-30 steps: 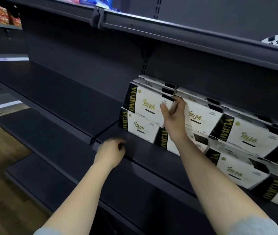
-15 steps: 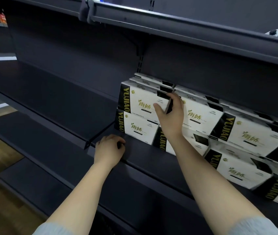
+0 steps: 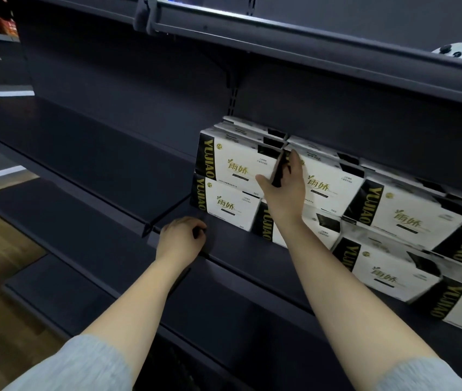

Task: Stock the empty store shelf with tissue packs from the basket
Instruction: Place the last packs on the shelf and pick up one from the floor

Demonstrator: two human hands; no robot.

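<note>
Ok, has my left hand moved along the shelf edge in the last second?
No. The left hand still grips the shelf edge just right of the seam between shelf sections, as before.
</note>
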